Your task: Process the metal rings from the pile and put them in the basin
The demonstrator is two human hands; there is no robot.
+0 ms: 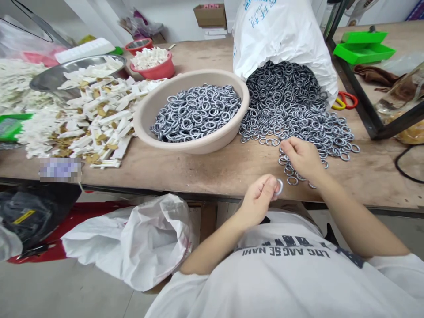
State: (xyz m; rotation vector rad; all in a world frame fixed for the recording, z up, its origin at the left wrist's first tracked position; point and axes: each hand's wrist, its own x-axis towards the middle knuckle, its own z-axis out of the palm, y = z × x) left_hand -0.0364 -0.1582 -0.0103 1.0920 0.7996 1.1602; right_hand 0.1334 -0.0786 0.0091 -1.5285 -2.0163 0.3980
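Observation:
My left hand [260, 196] is closed in a pinch on a grey ring [278, 187], just above the table's front edge. Farther right, my right hand [301, 157] has its fingers pressed together over the front of a pile of grey rings [304, 126]; whatever it pinches is too small to make out. The pile spills from the mouth of a large white sack [281, 35] lying on its side. To the left of the pile, a beige basin [205, 148] holds many similar rings [198, 112].
White parts [96, 115] are heaped on the left of the wooden table [185, 174], beside a metal bowl [43, 81] and a red bowl [159, 70]. Red and yellow scissors [349, 100] lie near a black frame [361, 106]. An open white bag [142, 238] hangs below the edge.

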